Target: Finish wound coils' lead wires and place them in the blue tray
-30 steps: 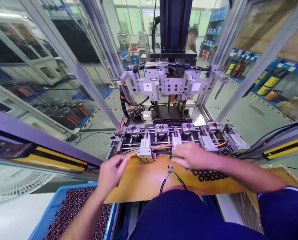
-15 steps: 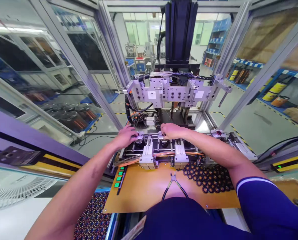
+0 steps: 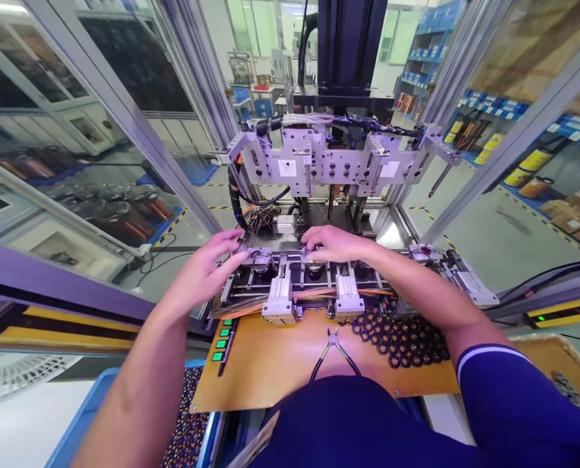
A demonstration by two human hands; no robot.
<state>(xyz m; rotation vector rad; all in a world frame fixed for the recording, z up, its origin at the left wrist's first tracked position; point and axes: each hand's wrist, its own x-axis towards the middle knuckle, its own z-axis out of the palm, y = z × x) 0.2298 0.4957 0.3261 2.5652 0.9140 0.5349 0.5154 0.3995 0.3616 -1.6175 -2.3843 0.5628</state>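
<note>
My left hand point(image 3: 206, 270) is raised just left of the left clamp fixture point(image 3: 259, 258), thumb and fingers apart. A tiny dark spot shows by its fingertips; I cannot make out what it is. My right hand point(image 3: 336, 246) is closed at the middle fixture point(image 3: 314, 268), fingers bent over a small dark part point(image 3: 311, 247) that they mostly hide. Another fixture point(image 3: 425, 252) farther right carries a small dark-red wound ring. Behind the fixtures hangs a metal machine head point(image 3: 338, 166) with cables.
Cutting pliers point(image 3: 333, 348) lie on the orange board point(image 3: 265, 364), beside many black rings point(image 3: 401, 341) on the right. Green buttons point(image 3: 221, 344) line the board's left side. A blue bin point(image 3: 92, 406) of small parts stands lower left. Aluminium frame posts flank the machine.
My left hand has come off the left fixture, moving left with its fingers spreading. That fixture's top now shows. My right hand stays at the middle fixture. The camera view has shifted slightly.
</note>
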